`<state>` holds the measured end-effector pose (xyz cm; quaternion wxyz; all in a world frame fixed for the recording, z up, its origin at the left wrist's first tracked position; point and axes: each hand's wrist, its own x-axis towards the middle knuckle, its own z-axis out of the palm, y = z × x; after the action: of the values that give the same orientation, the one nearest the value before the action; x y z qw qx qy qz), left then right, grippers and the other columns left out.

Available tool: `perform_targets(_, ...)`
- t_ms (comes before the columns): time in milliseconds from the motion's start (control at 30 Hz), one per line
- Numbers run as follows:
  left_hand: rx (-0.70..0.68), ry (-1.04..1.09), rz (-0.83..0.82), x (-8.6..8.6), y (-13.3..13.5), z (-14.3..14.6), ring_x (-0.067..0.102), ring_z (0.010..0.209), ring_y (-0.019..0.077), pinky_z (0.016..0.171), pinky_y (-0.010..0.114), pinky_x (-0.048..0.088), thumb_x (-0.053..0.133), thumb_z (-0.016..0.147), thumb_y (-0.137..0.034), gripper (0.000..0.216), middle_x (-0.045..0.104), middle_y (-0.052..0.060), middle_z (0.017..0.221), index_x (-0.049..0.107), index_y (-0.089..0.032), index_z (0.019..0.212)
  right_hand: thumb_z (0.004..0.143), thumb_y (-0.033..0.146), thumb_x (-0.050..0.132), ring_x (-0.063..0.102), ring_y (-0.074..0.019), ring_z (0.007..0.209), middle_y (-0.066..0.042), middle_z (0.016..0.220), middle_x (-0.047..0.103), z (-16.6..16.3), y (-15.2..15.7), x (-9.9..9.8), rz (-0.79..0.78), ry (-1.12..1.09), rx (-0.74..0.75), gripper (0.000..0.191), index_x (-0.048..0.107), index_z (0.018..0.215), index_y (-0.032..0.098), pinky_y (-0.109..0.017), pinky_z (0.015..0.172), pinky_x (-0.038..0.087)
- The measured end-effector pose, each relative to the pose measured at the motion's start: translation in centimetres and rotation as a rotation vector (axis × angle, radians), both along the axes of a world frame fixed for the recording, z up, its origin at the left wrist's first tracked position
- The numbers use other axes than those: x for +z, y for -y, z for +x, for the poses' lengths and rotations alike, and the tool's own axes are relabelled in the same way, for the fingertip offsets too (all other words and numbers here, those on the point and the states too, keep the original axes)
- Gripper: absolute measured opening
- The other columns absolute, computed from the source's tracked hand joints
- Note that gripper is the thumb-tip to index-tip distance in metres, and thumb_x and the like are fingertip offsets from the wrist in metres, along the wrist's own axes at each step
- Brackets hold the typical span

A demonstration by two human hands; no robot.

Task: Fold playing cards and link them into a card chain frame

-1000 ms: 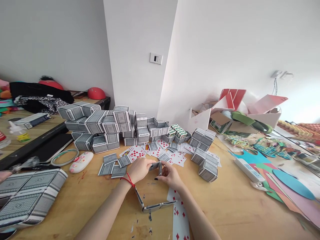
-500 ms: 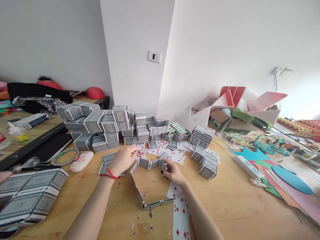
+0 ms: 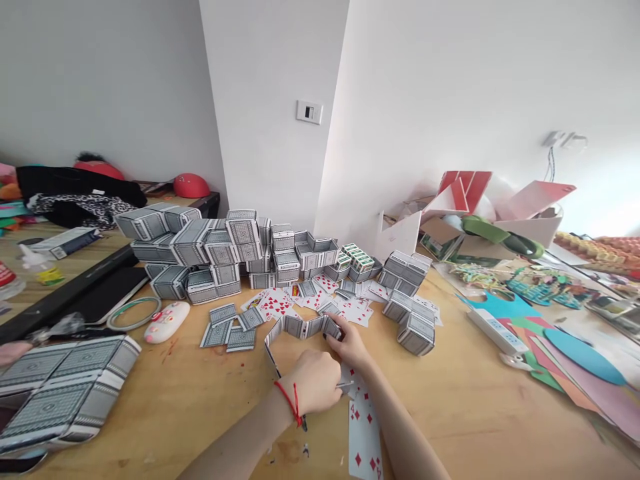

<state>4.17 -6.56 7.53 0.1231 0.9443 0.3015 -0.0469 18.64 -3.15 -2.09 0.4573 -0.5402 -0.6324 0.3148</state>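
A strip of folded playing cards (image 3: 294,327), grey patterned backs outward, stands on edge in a bent, ring-like shape on the table. My right hand (image 3: 349,343) pinches its far right end, thumb and fingers on the card. Over the strip's near side lies my left hand (image 3: 316,381), red string on the wrist. Its fingers are curled around the near end, whose tip sticks out to the right; the fingertips are hidden. Under the right forearm lie face-up diamond cards (image 3: 364,433). Left of the strip are several face-down cards (image 3: 241,338).
Stacked card-built boxes (image 3: 190,241) line the back left, with smaller card blocks (image 3: 416,333) on the right. Loose cards (image 3: 275,303) spread behind the strip. A white mouse-shaped object (image 3: 167,323) and a large card panel (image 3: 55,393) lie left. A power strip (image 3: 496,331) and coloured paper (image 3: 583,360) are right.
My left hand has moved from beyond the strip's far left side to its near end, now closed there. That end has shifted slightly away from me. My right hand stays at the far end.
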Motion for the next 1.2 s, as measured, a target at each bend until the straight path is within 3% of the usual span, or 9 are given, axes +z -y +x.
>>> perform_targets(267, 0.215, -0.007, 0.031, 0.0, -2.1, -1.3, 0.063, 0.069, 0.0274, 0.057, 0.033, 0.044, 0.045, 0.073, -0.025, 0.025, 0.067, 0.016, 0.071, 0.066, -0.011, 0.076, 0.066, 0.036, 0.063, 0.054, -0.0132, 0.059, -0.004, 0.086, 0.062, 0.2, 0.2, -0.1, -0.078, -0.021, 0.009, 0.051, 0.051, 0.112, 0.018, -0.025, 0.053, 0.045)
perform_targets(400, 0.223, 0.053, -0.054, 0.0, -2.7, -2.1, 0.062, 0.065, 0.0262, 0.053, 0.030, 0.041, 0.042, 0.075, -0.046, 0.040, 0.066, 0.013, 0.066, 0.066, -0.014, 0.067, 0.076, 0.047, 0.046, 0.050, -0.0088, 0.048, -0.007, 0.096, 0.059, 0.9, 0.1, 0.7, -0.142, -0.147, 0.040, 0.049, 0.047, 0.116, 0.020, -0.023, 0.043, 0.043)
perform_targets(467, 0.250, 0.090, -0.066, 0.3, -3.3, -2.6, 0.062, 0.063, 0.0249, 0.052, 0.030, 0.040, 0.030, 0.080, -0.050, 0.051, 0.065, 0.012, 0.064, 0.065, -0.016, 0.065, 0.080, 0.050, 0.036, 0.053, -0.0102, 0.051, -0.008, 0.099, 0.057, 1.7, -0.1, 1.6, -0.150, -0.168, -0.049, 0.047, 0.048, 0.114, 0.020, -0.024, 0.045, 0.045)
perform_targets(567, 0.333, 0.190, -0.009, 0.6, -4.5, -3.7, 0.061, 0.066, 0.0221, 0.058, 0.030, 0.041, 0.022, 0.085, -0.042, 0.051, 0.066, 0.010, 0.070, 0.065, -0.018, 0.072, 0.079, 0.045, 0.041, 0.057, -0.0145, 0.062, -0.006, 0.089, 0.059, 3.5, 0.1, 3.4, -0.167, 0.007, -0.175, 0.041, 0.050, 0.111, 0.020, -0.028, 0.054, 0.047)
perform_targets(667, 0.321, 0.375, 0.078, 0.3, -6.0, -4.8, 0.057, 0.087, 0.0191, 0.075, 0.030, 0.041, 0.031, 0.084, -0.026, 0.032, 0.065, 0.007, 0.090, 0.063, -0.020, 0.088, 0.069, 0.033, 0.058, 0.056, -0.0178, 0.078, -0.004, 0.090, 0.061, 4.4, 1.4, 4.9, -0.257, 0.351, -0.043, 0.036, 0.056, 0.103, 0.022, -0.032, 0.072, 0.045)
perform_targets(767, 0.248, 0.483, 0.138, -1.0, -7.5, -5.7, 0.047, 0.107, 0.0185, 0.092, 0.031, 0.033, 0.041, 0.076, -0.013, 0.032, 0.058, 0.004, 0.110, 0.060, -0.022, 0.100, 0.051, 0.023, 0.072, 0.044, -0.0241, 0.104, -0.005, 0.114, 0.051, 3.7, 3.3, 5.4, -0.305, 0.630, 0.129, 0.067, 0.049, 0.114, 0.026, -0.033, 0.083, 0.037)
perform_targets(833, 0.242, 0.447, 0.061, -2.0, -8.3, -6.3, 0.050, 0.104, 0.0180, 0.091, 0.030, 0.035, 0.043, 0.074, -0.012, 0.036, 0.059, 0.002, 0.110, 0.059, -0.025, 0.103, 0.046, 0.019, 0.074, 0.039, -0.0258, 0.106, -0.004, 0.117, 0.048, 2.8, 4.2, 5.4, -0.314, 0.758, 0.180, 0.072, 0.048, 0.113, 0.028, -0.035, 0.083, 0.034)
perform_targets(967, 0.340, 0.335, -0.051, -3.1, -9.7, -7.9, 0.056, 0.095, 0.0183, 0.082, 0.029, 0.041, 0.040, 0.076, -0.017, 0.034, 0.065, -0.001, 0.101, 0.064, -0.029, 0.097, 0.053, 0.014, 0.069, 0.042, -0.0221, 0.094, -0.001, 0.099, 0.054, 1.6, 4.3, 5.0, -0.346, 0.858, 0.161, 0.048, 0.054, 0.097, 0.027, -0.031, 0.076, 0.032)
perform_targets(1200, 0.485, 0.210, -0.077, -1.8, -10.6, -11.6, 0.059, 0.088, 0.0184, 0.073, 0.025, 0.040, 0.044, 0.069, -0.017, 0.032, 0.068, 0.004, 0.095, 0.067, -0.025, 0.090, 0.044, 0.024, 0.076, 0.044, -0.0213, 0.086, -0.002, 0.088, 0.051, 2.0, 2.9, 4.1, -0.427, 0.904, 0.092, 0.041, 0.053, 0.078, 0.019, -0.028, 0.067, 0.030)
